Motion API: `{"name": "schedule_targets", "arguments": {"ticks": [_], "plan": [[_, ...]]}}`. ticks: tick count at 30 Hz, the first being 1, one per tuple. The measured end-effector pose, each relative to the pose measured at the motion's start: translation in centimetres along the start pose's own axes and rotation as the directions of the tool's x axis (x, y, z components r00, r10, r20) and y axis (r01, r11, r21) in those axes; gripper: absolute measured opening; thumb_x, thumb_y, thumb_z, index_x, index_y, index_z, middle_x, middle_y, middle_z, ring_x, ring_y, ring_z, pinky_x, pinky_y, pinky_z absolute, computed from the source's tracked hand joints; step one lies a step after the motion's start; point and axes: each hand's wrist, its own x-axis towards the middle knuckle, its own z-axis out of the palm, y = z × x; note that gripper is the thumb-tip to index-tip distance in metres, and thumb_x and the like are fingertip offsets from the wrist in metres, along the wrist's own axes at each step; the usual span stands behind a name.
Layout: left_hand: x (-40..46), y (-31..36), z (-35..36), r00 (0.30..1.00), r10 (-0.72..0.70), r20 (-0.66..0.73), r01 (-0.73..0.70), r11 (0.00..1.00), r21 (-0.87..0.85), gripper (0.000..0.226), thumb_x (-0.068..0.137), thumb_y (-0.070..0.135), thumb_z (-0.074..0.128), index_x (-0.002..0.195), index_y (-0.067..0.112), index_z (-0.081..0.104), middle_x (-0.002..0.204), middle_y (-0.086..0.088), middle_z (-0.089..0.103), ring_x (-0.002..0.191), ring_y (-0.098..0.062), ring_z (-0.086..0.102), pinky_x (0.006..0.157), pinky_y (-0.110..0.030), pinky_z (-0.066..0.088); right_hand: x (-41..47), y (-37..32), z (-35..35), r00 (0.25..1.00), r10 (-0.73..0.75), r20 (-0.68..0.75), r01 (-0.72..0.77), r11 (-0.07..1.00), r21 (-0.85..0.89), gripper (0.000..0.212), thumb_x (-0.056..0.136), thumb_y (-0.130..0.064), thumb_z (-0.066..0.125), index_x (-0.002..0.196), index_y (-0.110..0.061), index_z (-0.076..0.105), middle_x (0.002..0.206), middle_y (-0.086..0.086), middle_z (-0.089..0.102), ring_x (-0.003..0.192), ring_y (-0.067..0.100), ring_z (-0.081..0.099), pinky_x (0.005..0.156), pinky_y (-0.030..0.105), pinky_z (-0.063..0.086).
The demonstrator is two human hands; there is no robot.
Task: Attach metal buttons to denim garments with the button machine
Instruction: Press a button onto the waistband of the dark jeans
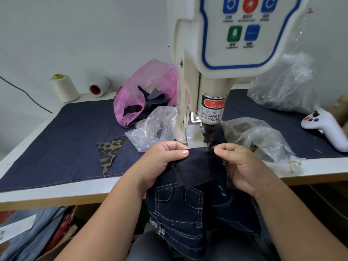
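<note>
The button machine fills the top of the view from twelve to one o'clock, its punch head coming down just above the hands. Below it, the surface carries a dark denim mat from nine o'clock across to three.

The denim garment hangs from the surface's front edge down toward six o'clock into the person's lap, its white-stitched pockets showing. No metal button is visible on the cloth that shows, so by my judgement this piece is not yet fastened: it is being lined up, and the pressing is left to do. A red light dot sits on the raised denim edge, right beneath the punch head, which suggests the spot is nearly set.

The left hand, at nine o'clock of that dot, pinches the edge with thumb over curled fingers. The right hand, at three o'clock of it, grips the same edge likewise, holding the cloth taut between the two.

Clear bags lie at two o'clock of the hands; their contents are too blurred to name.
</note>
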Motion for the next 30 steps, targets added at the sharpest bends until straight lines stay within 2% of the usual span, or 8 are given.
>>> {"name": "schedule_targets", "arguments": {"ticks": [6,12,17,21,25,30], "plan": [[0.03,-0.03,-0.01,1.000,0.012,-0.004,-0.012,1.000,0.011,0.006,0.074,0.016,0.070,0.079,0.011,0.070,0.078,-0.009,0.069,0.068,-0.017,0.064,0.066,-0.024,0.055,0.00,0.03,0.02,1.000,-0.012,0.011,0.012,1.000,0.003,0.008,0.074,-0.010,0.064,0.073,-0.004,0.070,0.072,0.012,0.068,0.065,0.020,0.067,0.059,0.030,0.058],[0.03,-0.07,-0.08,1.000,0.018,-0.001,-0.018,1.000,0.023,0.002,0.079,0.013,0.069,0.078,0.012,0.071,0.079,-0.009,0.069,0.070,-0.017,0.065,0.067,-0.025,0.055,0.02,0.18,-0.10,0.999,-0.027,0.022,0.027,1.000,-0.015,0.012,0.076,-0.011,0.064,0.079,0.000,0.066,0.075,0.013,0.067,0.068,0.020,0.066,0.062,0.030,0.058],[-0.07,-0.01,-0.02,1.000,0.015,0.006,-0.015,1.000,0.017,0.005,0.074,0.019,0.071,0.076,0.015,0.073,0.079,-0.009,0.070,0.069,-0.017,0.065,0.067,-0.025,0.055,0.02,0.26,-0.22,0.999,-0.036,0.017,0.037,0.999,-0.021,0.014,0.075,-0.013,0.064,0.080,0.001,0.066,0.075,0.013,0.065,0.068,0.021,0.064,0.062,0.030,0.057],[-0.06,-0.06,-0.10,1.000,0.014,0.012,-0.014,1.000,0.017,0.005,0.080,0.013,0.073,0.076,0.015,0.073,0.078,-0.008,0.070,0.069,-0.017,0.065,0.065,-0.025,0.055,0.06,0.25,-0.18,0.999,-0.035,0.023,0.035,0.999,-0.007,0.011,0.075,-0.013,0.065,0.076,-0.002,0.067,0.072,0.011,0.065,0.065,0.019,0.065,0.059,0.029,0.057],[-0.13,0.02,-0.03,1.000,0.010,0.007,-0.010,1.000,0.013,0.006,0.073,0.020,0.072,0.076,0.015,0.073,0.078,-0.009,0.069,0.068,-0.018,0.065,0.065,-0.025,0.055,0.08,0.26,-0.19,0.999,-0.038,0.029,0.039,0.999,-0.018,0.011,0.076,-0.013,0.065,0.075,-0.003,0.068,0.072,0.012,0.065,0.065,0.019,0.065,0.059,0.028,0.057],[-0.09,-0.08,-0.09,1.000,0.015,0.013,-0.015,1.000,0.011,0.004,0.074,0.020,0.071,0.074,0.016,0.073,0.076,-0.007,0.069,0.067,-0.016,0.065,0.064,-0.025,0.055,0.03,0.26,-0.20,0.999,-0.041,0.036,0.041,0.999,-0.012,0.010,0.077,-0.013,0.064,0.074,-0.004,0.068,0.072,0.011,0.066,0.065,0.018,0.065,0.060,0.028,0.057]]}}
